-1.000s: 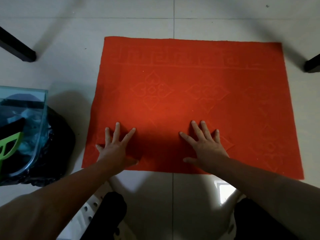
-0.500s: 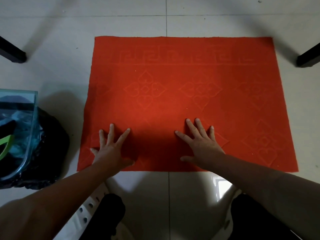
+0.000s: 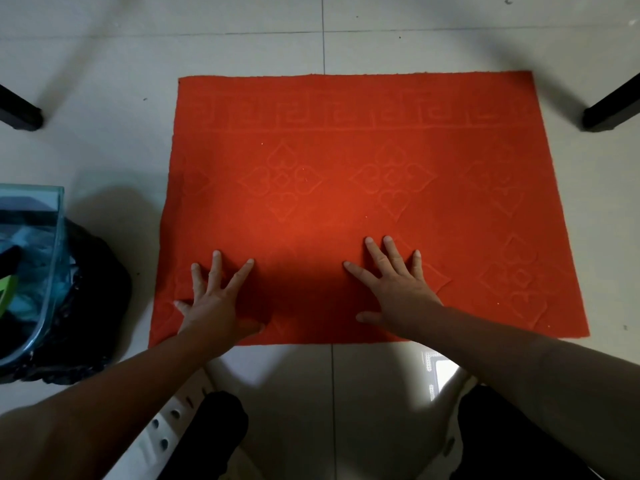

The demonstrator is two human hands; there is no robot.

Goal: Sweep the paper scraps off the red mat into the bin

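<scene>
Red mat (image 3: 346, 161) lies flat on tiled floor, centre of frame. Left hand (image 3: 216, 303) & right hand (image 3: 398, 292) both palm-down on its lower part, fingers straight & spread, holding nothing. A few tiny white specks (image 3: 262, 144) on mat's upper-mid area. Bin (image 3: 57, 237) w/ black bag sits at left edge of frame, near mat's lower left corner, not touching

A: Mats?
B: One red mat (image 3: 346, 209).
A: Bins?
B: One bin (image 3: 55, 258).
A: Grips?
B: Two: left grip (image 3: 214, 306), right grip (image 3: 401, 296).
A: Scraps?
B: Roughly six pale specks (image 3: 262, 144); too tiny for a sure count.
A: Furniture?
B: Two dark legs (image 3: 20, 112).
</scene>
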